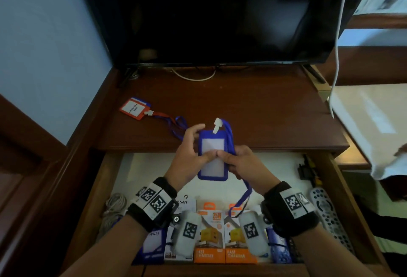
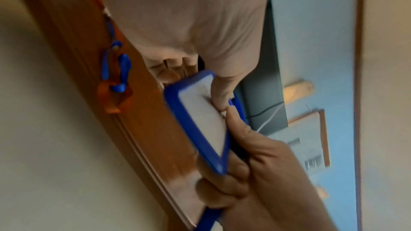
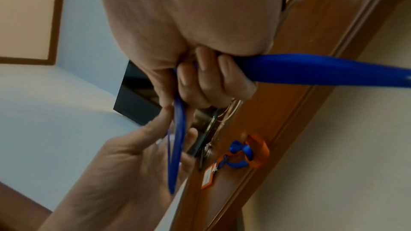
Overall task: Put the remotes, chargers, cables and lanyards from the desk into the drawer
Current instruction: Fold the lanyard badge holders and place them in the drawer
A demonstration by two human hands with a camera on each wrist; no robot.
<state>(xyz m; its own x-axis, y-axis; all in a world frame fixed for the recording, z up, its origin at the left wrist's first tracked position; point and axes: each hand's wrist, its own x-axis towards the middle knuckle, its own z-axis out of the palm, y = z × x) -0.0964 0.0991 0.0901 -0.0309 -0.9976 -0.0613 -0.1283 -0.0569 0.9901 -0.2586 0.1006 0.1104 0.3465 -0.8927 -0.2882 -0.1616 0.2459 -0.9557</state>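
A blue badge holder [image 1: 212, 155] with a blue lanyard strap [image 1: 244, 197] is held in both hands above the open drawer [image 1: 154, 166]. My left hand [image 1: 190, 155] grips its left edge, thumb on the clear face. My right hand [image 1: 242, 164] grips the right edge with the strap [image 3: 311, 69] running through its curled fingers [image 3: 206, 78]. The holder [image 2: 198, 119] shows between both thumbs in the left wrist view. An orange badge holder [image 1: 134, 108] with an orange and blue lanyard [image 1: 174, 123] lies on the desk [image 1: 253, 111] at the left.
The drawer holds orange charger boxes [image 1: 222, 237], a white box [image 1: 186, 204], a coiled grey cable [image 1: 113, 208], a grey remote [image 1: 330, 217] and a black adapter [image 1: 307, 170]. A dark TV [image 1: 220, 16] stands at the desk's back, with a white cable [image 1: 193, 77] under it.
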